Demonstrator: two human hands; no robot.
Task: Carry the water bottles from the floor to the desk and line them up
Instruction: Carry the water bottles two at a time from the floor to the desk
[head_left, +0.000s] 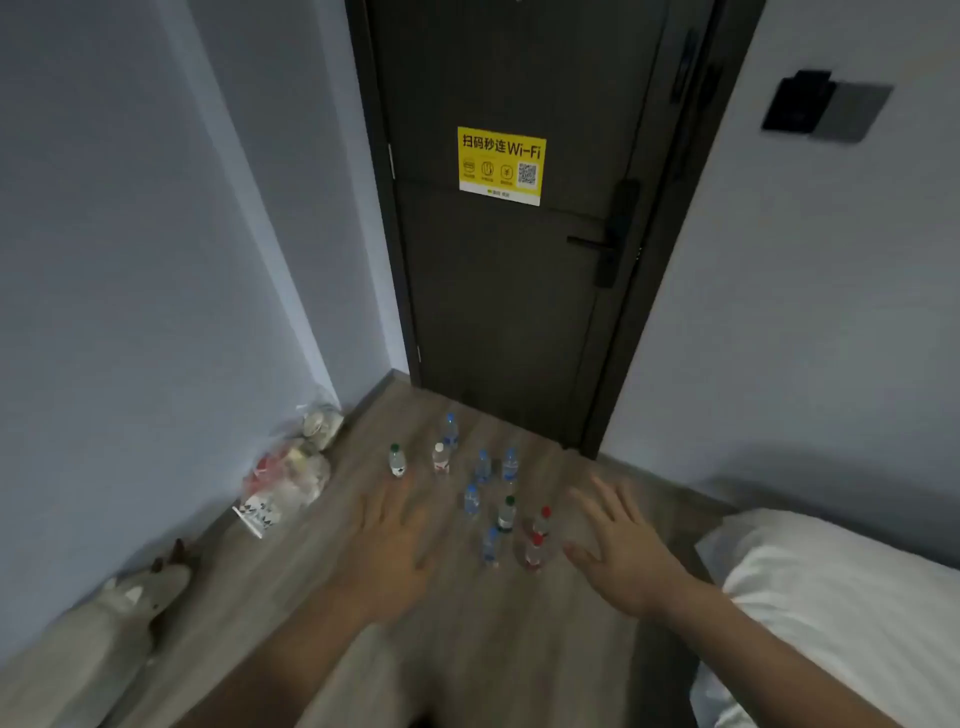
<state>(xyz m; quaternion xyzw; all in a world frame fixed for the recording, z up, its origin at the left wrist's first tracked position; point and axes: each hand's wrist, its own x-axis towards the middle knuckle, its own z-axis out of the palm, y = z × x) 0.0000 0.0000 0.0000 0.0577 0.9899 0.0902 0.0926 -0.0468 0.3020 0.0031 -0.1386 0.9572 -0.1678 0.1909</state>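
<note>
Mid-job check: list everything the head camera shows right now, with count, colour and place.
Water bottles: ten, clear with blue, red, green or white caps, upright on the floor before the door.
Floor: one, wood-look.
Door: one, dark, shut, straight ahead.
Wi-Fi sticker: one, yellow, on the door.
Plastic bags: two, clear, against the left wall.
Plush toy: one, pale, lower left.
Pillow: one, white, lower right.
Wall panel: one, black and grey, right wall.
Left hand: open, above the floor.
Right hand: open, beside the bottles.

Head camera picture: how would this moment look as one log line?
left hand open, empty | right hand open, empty | clear plastic water bottles upright on wooden floor | none picked
</note>
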